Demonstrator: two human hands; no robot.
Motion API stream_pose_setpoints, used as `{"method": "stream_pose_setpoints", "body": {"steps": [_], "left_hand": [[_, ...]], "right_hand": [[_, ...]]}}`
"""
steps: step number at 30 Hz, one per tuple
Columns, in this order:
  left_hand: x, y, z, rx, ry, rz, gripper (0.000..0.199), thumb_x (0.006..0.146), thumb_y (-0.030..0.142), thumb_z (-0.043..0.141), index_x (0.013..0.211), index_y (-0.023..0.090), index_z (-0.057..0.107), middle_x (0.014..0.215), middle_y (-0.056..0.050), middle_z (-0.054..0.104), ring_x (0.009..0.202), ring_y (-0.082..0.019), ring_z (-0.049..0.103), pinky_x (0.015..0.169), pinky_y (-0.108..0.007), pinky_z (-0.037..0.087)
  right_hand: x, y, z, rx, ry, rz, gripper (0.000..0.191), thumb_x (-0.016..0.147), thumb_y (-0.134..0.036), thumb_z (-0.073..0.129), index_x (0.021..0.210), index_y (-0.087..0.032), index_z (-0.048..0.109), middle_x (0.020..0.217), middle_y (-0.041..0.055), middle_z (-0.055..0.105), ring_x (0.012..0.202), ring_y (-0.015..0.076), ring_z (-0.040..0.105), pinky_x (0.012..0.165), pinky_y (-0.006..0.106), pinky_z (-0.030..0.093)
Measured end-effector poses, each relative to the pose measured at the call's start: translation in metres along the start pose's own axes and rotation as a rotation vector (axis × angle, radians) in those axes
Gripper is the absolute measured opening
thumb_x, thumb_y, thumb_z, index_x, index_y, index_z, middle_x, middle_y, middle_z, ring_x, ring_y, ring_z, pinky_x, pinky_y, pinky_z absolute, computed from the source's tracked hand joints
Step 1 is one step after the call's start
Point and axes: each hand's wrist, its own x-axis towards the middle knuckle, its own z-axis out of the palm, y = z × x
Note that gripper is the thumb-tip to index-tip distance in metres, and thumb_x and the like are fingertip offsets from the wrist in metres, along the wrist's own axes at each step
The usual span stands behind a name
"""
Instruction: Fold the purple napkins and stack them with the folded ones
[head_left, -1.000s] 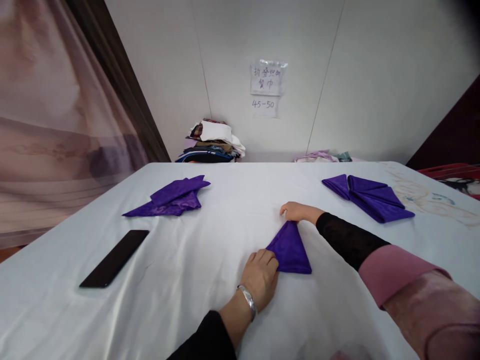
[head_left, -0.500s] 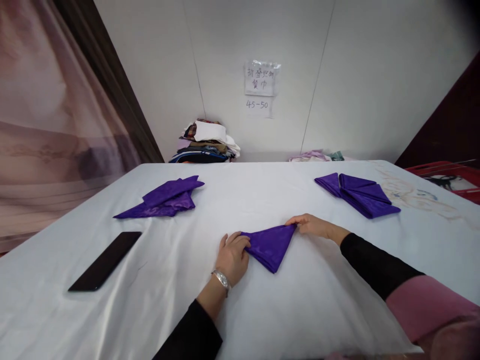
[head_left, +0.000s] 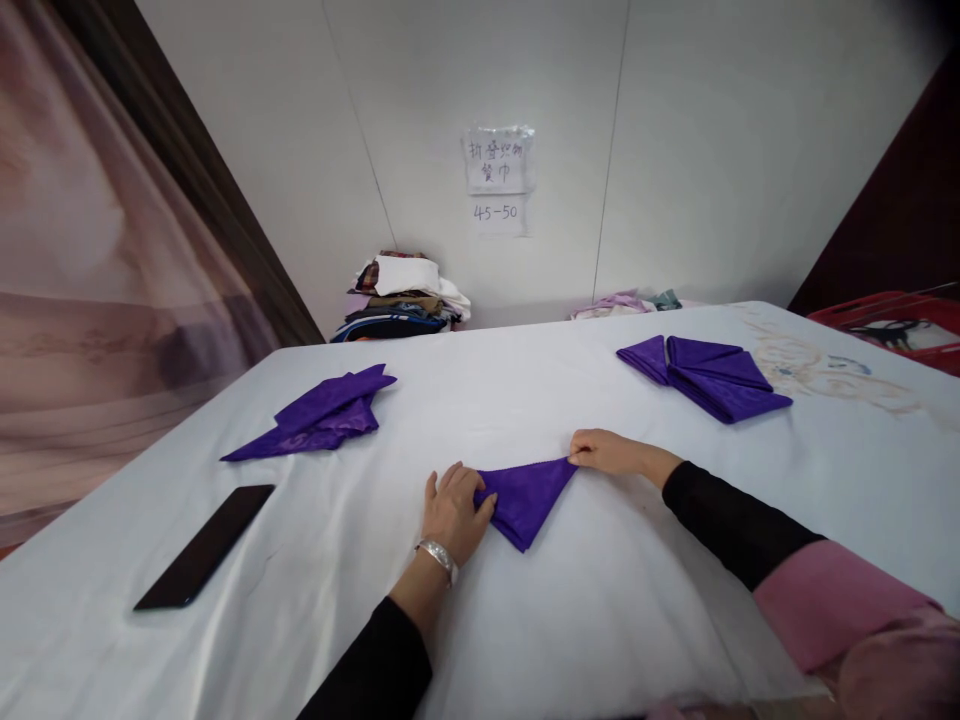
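A purple cloth napkin (head_left: 526, 498), folded into a triangle, lies on the white tablecloth in front of me with its long edge away from me and its point towards me. At its left corner is my left hand (head_left: 455, 513), thumb and fingers closed on the fabric; a silver bracelet circles that wrist. My right hand (head_left: 606, 452) pinches the right corner between thumb and fingers. Other folded purple napkins lie in a group at the back left (head_left: 319, 415) and in another at the back right (head_left: 709, 375).
A black phone-like slab (head_left: 206, 545) lies on the left of the white-covered table (head_left: 300, 570). Behind the table are a pile of folded clothes (head_left: 405, 295) and more cloth (head_left: 619, 303). Paper signs (head_left: 497, 180) hang on the wall. A red basket (head_left: 892, 320) stands at the far right.
The camera view has tilted and shifted slightly. Both hands keep hold of the folded napkin's corners, and its shape looks nearly the same.
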Motion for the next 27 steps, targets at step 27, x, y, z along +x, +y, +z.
{"method": "stream_pose_setpoints", "body": {"steps": [27], "left_hand": [[0.020, -0.014, 0.011, -0.017, 0.027, -0.069, 0.013, 0.083, 0.027, 0.047, 0.088, 0.023, 0.058, 0.094, -0.003, 0.061, 0.095, -0.020, 0.054, 0.092, -0.040, 0.034]], "right_hand": [[-0.044, -0.029, 0.058, -0.113, 0.628, -0.119, 0.038, 0.089, -0.034, 0.042, 0.124, -0.022, 0.048, 0.129, 0.0096, 0.049, 0.122, 0.0227, 0.040, 0.102, 0.044, 0.032]]}}
